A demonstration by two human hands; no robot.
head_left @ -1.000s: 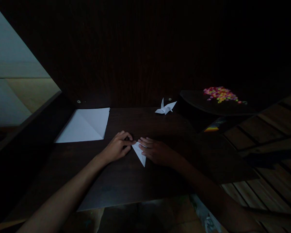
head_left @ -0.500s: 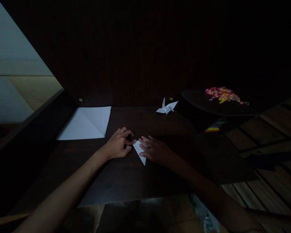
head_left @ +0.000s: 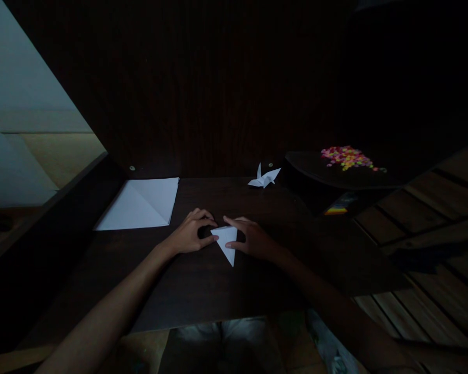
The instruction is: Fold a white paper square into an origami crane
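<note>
First, nearest of all, pale trousered legs (head_left: 242, 328) show dimly under the front edge of a dark brown wooden desk (head_left: 187, 301). Just beyond that edge, a small white folded-paper triangle (head_left: 225, 242) sits between the hands near the middle of the desk, its long point turned towards the person. The left hand (head_left: 195, 234) pinches its upper left corner, thumb on the face of the paper and forefinger curled to the top edge. The right hand (head_left: 251, 236) pinches the right side, thumb laid flat on the face and forefinger along the top (its other fingers are lost in shadow).

Farther off to the left lies a stack of white square paper sheets (head_left: 144, 205), the top one creased diagonally. To the right, a rainbow-striped item (head_left: 336, 211) shows beneath a dark, round-edged shelf (head_left: 308, 163), which carries a loose heap of tiny pink, red and yellow pieces (head_left: 349, 157). Near the tall dark wooden back panel (head_left: 218, 93) stands a white paper crane (head_left: 264, 180).
</note>
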